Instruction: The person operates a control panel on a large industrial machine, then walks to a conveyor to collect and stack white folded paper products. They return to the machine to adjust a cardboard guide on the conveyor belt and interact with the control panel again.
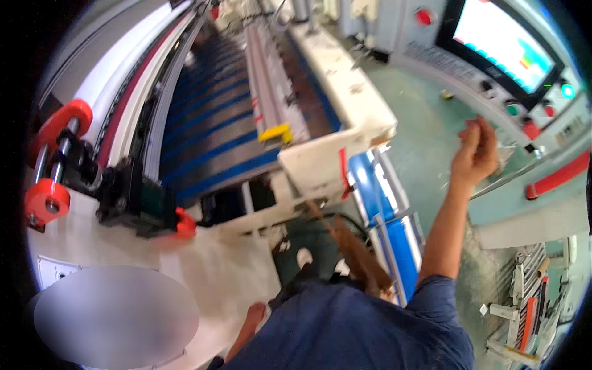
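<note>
My right hand [476,157] is raised at the right, in front of the control panel [475,77] with its lit screen. Its fingers are loosely bent, with nothing visible in them, and it stands apart from the panel's buttons. Low by my body, my left hand [254,316] is small and partly hidden by my shirt. Its fingers look closed around a small white thing [266,316] that I cannot make out. Left of centre lies a machine bed [209,123] with blue strips, beside a long rail carrying a yellow block [275,134].
A white roll [117,65] and red-orange roller ends [48,203] line the left side. A pale machine cover [234,259] lies below them. Blue-and-white panels [404,256] stand right of my body. A rack with bars [524,314] stands at the lower right, and a red pipe [558,176] juts in above it.
</note>
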Tool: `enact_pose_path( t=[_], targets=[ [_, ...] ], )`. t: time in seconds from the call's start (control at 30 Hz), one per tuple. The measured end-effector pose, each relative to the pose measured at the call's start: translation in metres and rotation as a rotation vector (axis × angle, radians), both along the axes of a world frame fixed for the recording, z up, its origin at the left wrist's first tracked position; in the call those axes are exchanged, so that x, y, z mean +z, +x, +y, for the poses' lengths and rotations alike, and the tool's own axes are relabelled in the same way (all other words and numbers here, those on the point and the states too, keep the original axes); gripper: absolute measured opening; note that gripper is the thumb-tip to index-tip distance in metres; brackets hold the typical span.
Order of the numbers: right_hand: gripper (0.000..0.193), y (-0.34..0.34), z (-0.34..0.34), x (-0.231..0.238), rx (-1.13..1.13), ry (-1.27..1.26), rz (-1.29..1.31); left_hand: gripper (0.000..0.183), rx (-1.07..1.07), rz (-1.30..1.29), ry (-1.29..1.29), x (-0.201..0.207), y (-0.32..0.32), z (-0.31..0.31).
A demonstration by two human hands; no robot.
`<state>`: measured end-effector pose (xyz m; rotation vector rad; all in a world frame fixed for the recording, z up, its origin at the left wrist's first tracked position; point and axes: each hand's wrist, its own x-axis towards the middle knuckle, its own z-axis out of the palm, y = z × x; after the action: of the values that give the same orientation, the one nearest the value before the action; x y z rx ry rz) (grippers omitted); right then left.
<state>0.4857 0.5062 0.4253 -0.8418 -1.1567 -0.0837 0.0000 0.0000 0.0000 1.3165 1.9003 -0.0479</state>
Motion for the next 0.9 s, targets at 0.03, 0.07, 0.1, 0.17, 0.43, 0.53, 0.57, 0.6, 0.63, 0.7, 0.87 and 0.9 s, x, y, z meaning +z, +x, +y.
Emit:
enact_pose_path(
  t=[0.03,0.07,0.1,0.17,0.43,0.53,0.57,0.6,0.63,0.7,0.87,0.9],
  targets=[
    [0.016,-0.01,-0.006,-0.003,0.043,-0.045,-0.003,0.023,0.387,-0.297,-0.066,-0.012,-0.003,-0.002],
    [0.017,-0.015,-0.012,-0.009,0.078,-0.11,-0.073,0.024,0.814,-0.547,-0.078,-0.024,-0.007,-0.005],
    [0.018,-0.019,-0.02,-0.021,0.157,-0.241,-0.111,0.027,0.799,-0.5,-0.081,-0.019,0.004,-0.023],
    [0.019,-0.019,-0.043,-0.032,0.212,-0.426,-0.27,0.031,0.632,-0.392,-0.095,-0.01,0.0,-0.007],
    [0.013,0.005,-0.204,-0.049,0.123,-0.906,-0.672,0.029,0.149,-0.264,0.015,-0.009,-0.031,0.152],
    [0.011,-0.02,-0.292,-0.079,0.088,-1.11,-0.402,0.027,0.306,-0.375,-0.034,-0.039,-0.047,0.178],
    [0.017,-0.035,-0.314,-0.094,0.064,-1.153,-0.312,0.027,0.33,-0.354,-0.079,-0.022,-0.044,0.192],
    [0.026,-0.047,-0.347,-0.108,0.258,-1.119,-0.119,0.027,0.322,-0.344,-0.11,-0.026,-0.051,0.196],
    [0.023,-0.088,-0.351,-0.093,0.199,-1.273,-0.01,0.028,0.308,-0.334,-0.135,-0.035,-0.054,0.202],
    [0.02,-0.105,-0.409,-0.146,0.162,-1.515,-0.113,0.029,0.304,-0.331,-0.176,-0.043,-0.055,0.203],
    [0.033,-0.104,-0.531,-0.256,0.044,-2.002,-0.034,0.03,0.234,-0.338,-0.269,-0.06,-0.055,0.199],
    [0.032,-0.096,-0.558,-0.279,0.031,-2.08,0.026,0.03,0.238,-0.337,-0.249,-0.067,-0.057,0.198]
  ],
)
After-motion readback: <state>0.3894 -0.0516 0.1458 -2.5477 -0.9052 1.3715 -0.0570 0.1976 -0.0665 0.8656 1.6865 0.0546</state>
